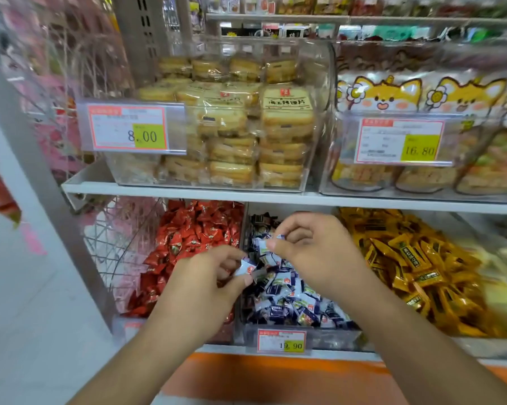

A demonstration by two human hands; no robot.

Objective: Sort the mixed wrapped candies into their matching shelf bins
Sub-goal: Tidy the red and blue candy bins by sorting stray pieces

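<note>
Three clear bins stand on the lower shelf. The left bin holds red wrapped candies (188, 238), the middle bin (328, 336) holds blue-and-white wrapped candies (287, 299), and the right one holds yellow wrapped candies (415, 267). My left hand (208, 282) hovers over the left side of the middle bin, pinching a white-and-blue candy (246, 268) between thumb and fingers. My right hand (313, 249) is above the same bin, fingers pinched on another blue-and-white candy (264, 245).
The upper shelf (188, 190) carries a clear box of packaged toast slices (246, 127) and one of cat-printed snack bags (421, 127), each with a price tag. A wire basket (115, 247) sits to the left of the red candies. An orange base strip (261, 372) runs under the shelf.
</note>
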